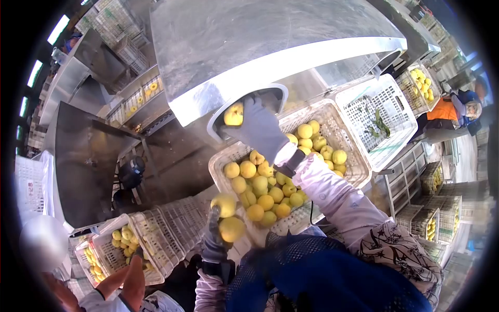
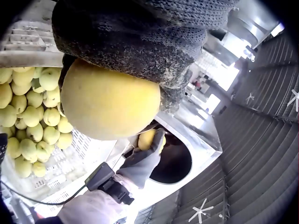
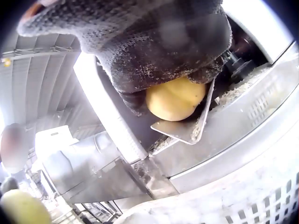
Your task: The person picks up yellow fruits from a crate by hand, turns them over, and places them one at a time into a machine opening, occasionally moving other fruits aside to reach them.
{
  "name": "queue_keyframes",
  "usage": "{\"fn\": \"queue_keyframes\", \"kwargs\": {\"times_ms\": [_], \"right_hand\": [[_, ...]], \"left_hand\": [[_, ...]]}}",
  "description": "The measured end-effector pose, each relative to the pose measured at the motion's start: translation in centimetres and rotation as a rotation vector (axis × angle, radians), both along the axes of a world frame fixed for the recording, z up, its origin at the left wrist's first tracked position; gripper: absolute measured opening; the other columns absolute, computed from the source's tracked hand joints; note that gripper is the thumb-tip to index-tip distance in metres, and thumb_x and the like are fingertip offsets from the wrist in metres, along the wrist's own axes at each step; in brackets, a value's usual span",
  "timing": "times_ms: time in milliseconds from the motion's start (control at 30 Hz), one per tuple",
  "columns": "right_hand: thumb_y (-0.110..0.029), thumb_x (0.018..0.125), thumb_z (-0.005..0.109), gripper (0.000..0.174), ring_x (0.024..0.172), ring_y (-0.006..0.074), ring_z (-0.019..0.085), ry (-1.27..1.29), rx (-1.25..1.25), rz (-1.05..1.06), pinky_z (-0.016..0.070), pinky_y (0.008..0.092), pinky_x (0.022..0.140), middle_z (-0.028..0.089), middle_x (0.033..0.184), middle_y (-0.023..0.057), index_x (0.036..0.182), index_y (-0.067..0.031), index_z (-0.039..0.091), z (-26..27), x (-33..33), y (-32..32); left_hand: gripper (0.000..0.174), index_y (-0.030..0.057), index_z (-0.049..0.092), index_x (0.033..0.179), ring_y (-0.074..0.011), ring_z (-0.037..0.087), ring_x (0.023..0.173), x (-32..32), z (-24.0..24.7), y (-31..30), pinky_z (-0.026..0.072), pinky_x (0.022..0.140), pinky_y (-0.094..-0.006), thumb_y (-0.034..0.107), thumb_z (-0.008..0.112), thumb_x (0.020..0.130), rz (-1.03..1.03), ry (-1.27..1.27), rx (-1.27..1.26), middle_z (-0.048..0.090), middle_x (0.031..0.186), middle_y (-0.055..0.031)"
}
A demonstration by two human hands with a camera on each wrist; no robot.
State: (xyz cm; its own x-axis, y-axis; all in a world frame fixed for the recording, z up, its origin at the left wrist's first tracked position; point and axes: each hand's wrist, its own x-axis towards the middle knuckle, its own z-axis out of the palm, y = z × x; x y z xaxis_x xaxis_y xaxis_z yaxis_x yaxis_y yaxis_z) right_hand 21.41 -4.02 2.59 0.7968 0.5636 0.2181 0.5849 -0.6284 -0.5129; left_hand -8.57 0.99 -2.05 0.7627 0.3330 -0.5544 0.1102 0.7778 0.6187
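Two large yellow fruits [image 1: 227, 218] are with the left hand [image 1: 213, 243], just off the near left side of the fruit crate [image 1: 355, 145]. Its gloved fingers curl round fruit; the left wrist view shows one piece [image 2: 110, 100] plainly, and how firmly the other is gripped I cannot tell. Past the crate's far left corner, the right hand [image 1: 258, 125] reaches into the oval opening of a metal machine [image 1: 280, 39], bent fingers holding one more yellow fruit [image 1: 233, 114]. The right wrist view puts that fruit beside a thin metal plate [image 3: 180, 130]. Many loose yellow fruits [image 1: 266, 202] lie in the crate, below the right forearm. Off the crate's right end is a white crate [image 1: 410, 117] with green leaves [image 1: 382, 124] in it, and farther right is a person in an orange vest [image 1: 449, 110].

The likeliest trouble, I judge, is a dropped fruit: a pair is a lot for one hand, and a slack finger could let one roll down outside the crate. The fruit at the opening might bruise if knocked on the plate's edge or the hard rim. A glove or the wrist strap [image 1: 291, 162] could also snag on that metal, since the dark inside hides what is there.
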Motion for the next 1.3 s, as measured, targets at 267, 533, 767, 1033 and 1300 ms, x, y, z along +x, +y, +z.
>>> {"fn": "queue_keyframes", "kwargs": {"times_ms": [267, 533, 767, 1033, 1300], "right_hand": [[-0.030, 0.085, 0.085, 0.052, 0.097, 0.0240, 0.071, 0.694, 0.351, 0.072, 0.0582, 0.0345, 0.067, 0.069, 0.106, 0.0210, 0.112, 0.0067, 0.060, 6.7, 1.0, -1.2], [-0.032, 0.081, 0.088, 0.096, 0.118, 0.0327, 0.062, 0.757, 0.216, 0.570, 0.0523, 0.0422, 0.100, 0.056, 0.142, 0.0238, 0.158, -0.0043, 0.037, 4.8, -7.9, -9.8], [-0.027, 0.081, 0.086, 0.080, 0.121, 0.0395, 0.061, 0.489, 0.225, 0.482, 0.0516, 0.0433, 0.100, 0.056, 0.137, 0.0230, 0.148, -0.0056, 0.048, 5.1, -7.7, -12.2], [-0.016, 0.084, 0.084, 0.072, 0.119, 0.0226, 0.063, 1.316, 0.646, 0.363, 0.0544, 0.0341, 0.099, 0.063, 0.129, 0.0101, 0.146, -0.0044, 0.049, 6.7, -6.3, -12.0], [-0.011, 0.080, 0.085, 0.077, 0.095, 0.0160, 0.068, 1.220, 0.474, 0.450, 0.0580, 0.0269, 0.077, 0.067, 0.117, 0.0096, 0.148, -0.0051, 0.048, 5.3, -3.5, -10.9]], "left_hand": [[0.058, 0.0054, 0.054, 0.140, -0.0293, 0.072, 0.096, 3.4, 3.5, -0.1, 0.0634, 0.079, -0.0427, 0.048, 0.061, 0.102, -0.052, -0.154, 0.015, 0.068, 0.125, -0.0159], [0.063, 0.0024, 0.042, 0.151, -0.0262, 0.069, 0.115, 6.9, 4.0, 0.7, 0.0592, 0.095, -0.0337, 0.045, 0.055, 0.107, -0.134, -0.277, -0.158, 0.062, 0.137, -0.0212], [0.050, -0.0035, 0.052, 0.145, -0.0185, 0.062, 0.120, 9.1, 7.0, 0.2, 0.0521, 0.103, -0.0302, 0.014, 0.068, 0.101, -0.323, -0.083, 0.004, 0.063, 0.134, -0.0125], [0.046, -0.0034, 0.059, 0.140, -0.0174, 0.066, 0.114, 9.6, 9.9, -0.9, 0.0542, 0.099, -0.0295, 0.005, 0.070, 0.096, -0.126, -0.235, 0.376, 0.069, 0.126, -0.0114], [0.037, -0.0029, 0.064, 0.135, -0.0156, 0.069, 0.105, 9.6, 6.8, 0.8, 0.0562, 0.092, -0.0282, 0.008, 0.066, 0.100, -0.143, -0.219, 0.258, 0.071, 0.122, -0.0089]]}}
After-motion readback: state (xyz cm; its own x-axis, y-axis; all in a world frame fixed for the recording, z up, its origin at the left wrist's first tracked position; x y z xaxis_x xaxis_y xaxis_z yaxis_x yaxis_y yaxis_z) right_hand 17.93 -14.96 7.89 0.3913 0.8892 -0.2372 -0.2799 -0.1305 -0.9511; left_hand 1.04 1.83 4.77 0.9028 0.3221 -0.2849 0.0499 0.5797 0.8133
